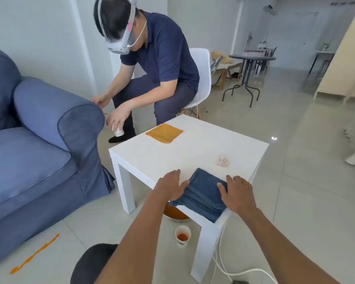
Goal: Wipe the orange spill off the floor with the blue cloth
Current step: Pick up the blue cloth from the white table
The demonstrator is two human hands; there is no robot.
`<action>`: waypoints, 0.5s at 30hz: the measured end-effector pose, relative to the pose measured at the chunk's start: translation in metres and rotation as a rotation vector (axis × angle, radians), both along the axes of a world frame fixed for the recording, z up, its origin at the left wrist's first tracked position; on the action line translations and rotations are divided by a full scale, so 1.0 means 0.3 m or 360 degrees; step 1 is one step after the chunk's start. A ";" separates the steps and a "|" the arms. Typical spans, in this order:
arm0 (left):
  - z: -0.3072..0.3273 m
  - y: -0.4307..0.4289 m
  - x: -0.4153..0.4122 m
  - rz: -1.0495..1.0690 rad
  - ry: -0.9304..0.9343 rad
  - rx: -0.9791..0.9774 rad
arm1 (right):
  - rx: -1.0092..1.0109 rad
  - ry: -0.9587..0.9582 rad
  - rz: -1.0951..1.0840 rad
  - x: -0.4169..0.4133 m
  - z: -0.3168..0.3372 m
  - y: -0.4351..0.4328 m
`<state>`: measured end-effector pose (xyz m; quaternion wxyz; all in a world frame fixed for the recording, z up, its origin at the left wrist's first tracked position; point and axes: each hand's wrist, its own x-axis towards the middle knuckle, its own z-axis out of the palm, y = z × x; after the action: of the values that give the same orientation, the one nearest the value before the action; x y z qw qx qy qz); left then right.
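The folded blue cloth (203, 193) lies at the near corner of the small white table (193, 148). My left hand (171, 186) rests flat at its left edge, fingers spread, thumb touching the cloth. On the cloth's right edge sits my right hand (237, 193), fingers apart and fingertips on the fabric. Neither hand has closed around it. The orange spill (34, 255) is a long thin streak on the tiled floor at the lower left, in front of the sofa.
A blue sofa (39, 140) fills the left. Beyond the table a seated person (152, 64) wearing a headset leans down holding a white cup. An orange cloth (164, 132) and a crumpled tissue (223, 160) lie on the table. Under it stand a paper cup (182, 235) with orange liquid, a bowl (175, 214) and white cables (230, 271).
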<state>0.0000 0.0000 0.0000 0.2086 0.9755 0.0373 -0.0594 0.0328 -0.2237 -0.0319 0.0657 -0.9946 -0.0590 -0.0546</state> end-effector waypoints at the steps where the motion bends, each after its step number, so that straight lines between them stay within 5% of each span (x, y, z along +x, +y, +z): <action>1: -0.008 -0.033 0.020 -0.0048 -0.0011 -0.0036 | 0.0022 -0.0054 -0.0037 -0.010 -0.008 -0.016; 7: -0.035 -0.190 0.125 0.0038 -0.0172 -0.0339 | 0.0270 -0.0139 0.0031 -0.025 -0.006 -0.030; 15: 0.032 -0.132 0.171 0.0218 0.0009 -0.0724 | 0.0909 0.0337 0.0158 0.054 0.119 -0.004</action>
<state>0.0513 -0.0397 0.0097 0.4264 0.8984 0.0898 -0.0548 0.0489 -0.2251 0.0037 0.3510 -0.9319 -0.0826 0.0381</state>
